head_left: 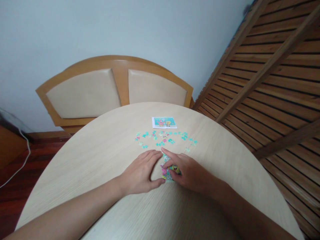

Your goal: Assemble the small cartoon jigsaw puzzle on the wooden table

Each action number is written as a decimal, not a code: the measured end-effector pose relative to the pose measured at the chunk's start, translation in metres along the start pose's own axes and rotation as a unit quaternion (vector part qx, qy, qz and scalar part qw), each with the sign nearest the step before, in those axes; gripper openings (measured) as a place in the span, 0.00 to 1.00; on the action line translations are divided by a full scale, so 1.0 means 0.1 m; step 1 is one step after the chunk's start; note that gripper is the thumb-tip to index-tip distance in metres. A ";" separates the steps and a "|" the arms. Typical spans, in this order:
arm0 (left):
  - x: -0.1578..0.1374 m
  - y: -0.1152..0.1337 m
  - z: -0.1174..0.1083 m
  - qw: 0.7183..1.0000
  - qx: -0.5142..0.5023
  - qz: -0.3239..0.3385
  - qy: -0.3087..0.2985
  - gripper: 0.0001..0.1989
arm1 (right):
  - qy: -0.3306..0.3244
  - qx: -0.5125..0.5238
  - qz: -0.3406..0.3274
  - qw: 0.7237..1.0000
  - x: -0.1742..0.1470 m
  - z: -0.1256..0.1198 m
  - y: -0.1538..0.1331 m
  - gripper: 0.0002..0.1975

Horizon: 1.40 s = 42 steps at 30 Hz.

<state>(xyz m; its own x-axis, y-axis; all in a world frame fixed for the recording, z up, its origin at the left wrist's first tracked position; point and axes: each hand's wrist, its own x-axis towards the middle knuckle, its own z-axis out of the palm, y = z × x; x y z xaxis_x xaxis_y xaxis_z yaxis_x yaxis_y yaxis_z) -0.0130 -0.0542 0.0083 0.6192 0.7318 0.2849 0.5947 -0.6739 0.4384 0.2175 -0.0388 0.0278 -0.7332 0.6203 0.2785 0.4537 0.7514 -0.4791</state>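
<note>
Loose pieces (171, 141): between picture card (165, 122) and puzzle (164, 172)
Left hand (143, 170): thumb spread from fingers, beside puzzle
Right hand (185, 169): over puzzle, grip unclear

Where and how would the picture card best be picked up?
Probably by its left edge, pinched from the left: the card looks to lie flat, its white margin shows on that side, and loose puzzle pieces spread along its near side.

A pale round table (100, 143) bears a picture card (164, 122), scattered jigsaw pieces (171, 141) and a joined puzzle section (164, 172).
</note>
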 end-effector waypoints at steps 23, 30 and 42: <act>0.01 0.00 -0.01 0.999 -0.011 -0.003 0.039 0.13 | 0.094 -0.100 0.086 0.987 0.01 -0.09 0.39 0.22; 0.00 0.00 -0.02 1.000 0.019 0.017 0.015 0.13 | 0.077 -0.116 0.128 0.982 0.01 0.00 0.69 0.24; 0.02 0.02 -0.03 0.999 0.020 0.030 0.010 0.13 | 0.047 -0.190 0.179 0.964 0.07 0.05 0.64 0.25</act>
<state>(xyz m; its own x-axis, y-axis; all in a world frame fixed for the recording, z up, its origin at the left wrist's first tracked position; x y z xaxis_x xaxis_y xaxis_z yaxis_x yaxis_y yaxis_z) -0.0121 -0.0535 0.0122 0.6439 0.6916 0.3273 0.5773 -0.7199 0.3853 0.2388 0.0128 -0.0051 -0.4535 0.8596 0.2352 0.8352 0.5021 -0.2245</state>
